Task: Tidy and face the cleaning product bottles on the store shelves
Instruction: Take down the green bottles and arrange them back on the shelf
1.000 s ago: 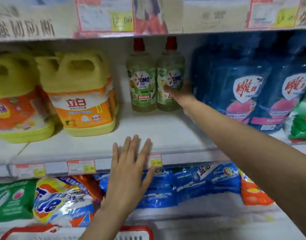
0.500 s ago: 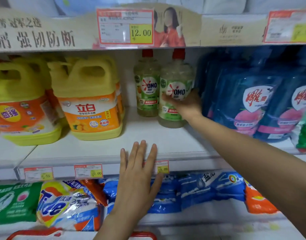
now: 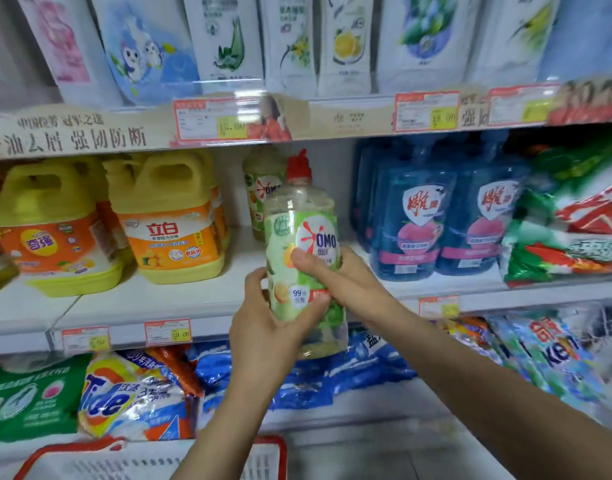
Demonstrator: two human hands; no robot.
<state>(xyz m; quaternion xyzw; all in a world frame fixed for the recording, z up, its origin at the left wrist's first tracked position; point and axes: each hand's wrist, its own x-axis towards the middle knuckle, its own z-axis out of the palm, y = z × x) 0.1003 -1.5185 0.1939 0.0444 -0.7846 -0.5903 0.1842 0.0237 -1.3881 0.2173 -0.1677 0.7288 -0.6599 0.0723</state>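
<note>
I hold a clear OMO bottle [image 3: 302, 237] with a green label and red cap in front of the middle shelf [image 3: 131, 306], off its surface and nearly upright. My right hand [image 3: 346, 275] grips its right side, thumb across the label. My left hand [image 3: 266, 323] grips its lower left side. A second OMO bottle [image 3: 259, 188] stands at the back of the shelf, partly hidden behind the held one. Two yellow jugs [image 3: 172, 220] with orange labels stand to the left. Blue detergent bottles [image 3: 415, 216] stand to the right.
White refill pouches [image 3: 228, 39] line the top shelf. Green and red bags [image 3: 571, 230] lie at the far right of the middle shelf. Detergent powder bags [image 3: 124, 396] fill the lower shelf. A red-rimmed basket [image 3: 152, 459] sits at the bottom.
My right hand has pulled the right OMO bottle off the shelf toward me. My left hand left the shelf edge and took hold of the bottle. The camera tilted up.
</note>
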